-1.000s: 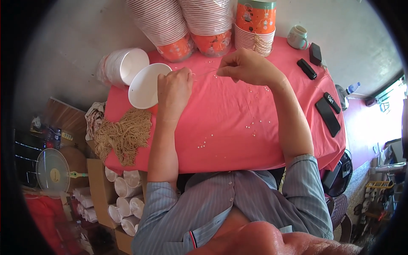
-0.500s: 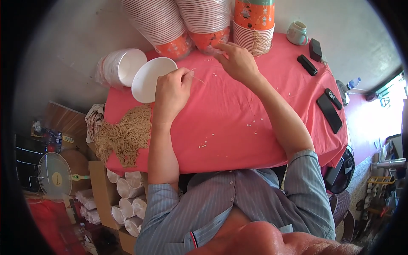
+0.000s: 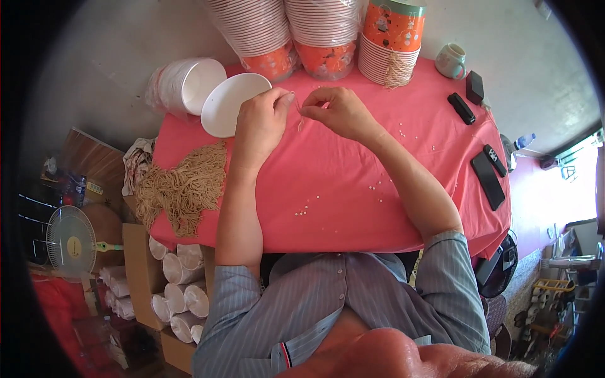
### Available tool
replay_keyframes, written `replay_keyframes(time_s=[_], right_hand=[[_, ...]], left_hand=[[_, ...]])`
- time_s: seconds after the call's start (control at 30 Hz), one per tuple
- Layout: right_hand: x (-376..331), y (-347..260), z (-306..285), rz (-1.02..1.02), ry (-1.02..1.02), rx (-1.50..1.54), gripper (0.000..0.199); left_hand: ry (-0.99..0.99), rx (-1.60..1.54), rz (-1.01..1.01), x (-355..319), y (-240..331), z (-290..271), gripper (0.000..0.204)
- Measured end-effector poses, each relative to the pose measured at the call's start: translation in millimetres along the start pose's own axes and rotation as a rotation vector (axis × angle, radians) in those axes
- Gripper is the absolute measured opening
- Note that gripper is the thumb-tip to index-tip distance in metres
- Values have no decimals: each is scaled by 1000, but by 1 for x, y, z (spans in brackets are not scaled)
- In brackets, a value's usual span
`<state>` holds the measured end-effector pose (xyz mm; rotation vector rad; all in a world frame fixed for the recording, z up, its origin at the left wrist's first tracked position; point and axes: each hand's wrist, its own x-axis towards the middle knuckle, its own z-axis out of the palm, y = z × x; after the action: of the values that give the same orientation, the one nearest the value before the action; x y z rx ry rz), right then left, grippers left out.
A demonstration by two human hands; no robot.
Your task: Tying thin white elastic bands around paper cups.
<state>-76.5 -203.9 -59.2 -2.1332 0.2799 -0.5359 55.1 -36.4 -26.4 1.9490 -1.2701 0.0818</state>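
Note:
Above the pink tablecloth (image 3: 328, 183), my left hand (image 3: 261, 123) and my right hand (image 3: 340, 113) face each other with a small gap between. Each pinches a thin pale string (image 3: 299, 123), whose loose end hangs below the fingertips. Just behind my left hand a white paper bucket (image 3: 230, 104) lies tilted, its opening toward me and partly hidden by the hand. A tangled heap of tan strings (image 3: 183, 189) covers the table's left side, beside my left forearm.
Wrapped stacks of orange-and-white buckets (image 3: 324, 57) stand at the back, near another stack (image 3: 389, 60) with strings over its side. More white buckets (image 3: 198, 85) lie back left. A mug (image 3: 451, 61), phone (image 3: 487, 183) and small white beads (image 3: 301, 213) are also on the table.
My right hand has come from the bucket stacks toward my left hand and now pinches the string. The left hand stays near the white bucket. The whole view has shifted slightly.

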Motion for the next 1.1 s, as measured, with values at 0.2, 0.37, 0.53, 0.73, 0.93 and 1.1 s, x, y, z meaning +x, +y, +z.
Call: replay_keyframes(time_s=[0.2,0.37,0.53,0.73,0.93,1.1], right_hand=[[-2,-1,1,-33,60,47,20],[-1,13,16,-34,36,87,19],[5,12,3,36,30,231,25],[4,1,-12,144,-22,301,22],[8,13,-17,87,74,193,18],[6,5,-22,74,143,87,18]], left_hand=[[16,32,16,0,2,0,25],[29,5,59,0,0,3,25],[56,14,-7,0,2,-3,22],[73,30,42,1,-9,-2,22],[154,246,189,5,-26,-1,19],[114,361,143,5,-25,-5,14]])
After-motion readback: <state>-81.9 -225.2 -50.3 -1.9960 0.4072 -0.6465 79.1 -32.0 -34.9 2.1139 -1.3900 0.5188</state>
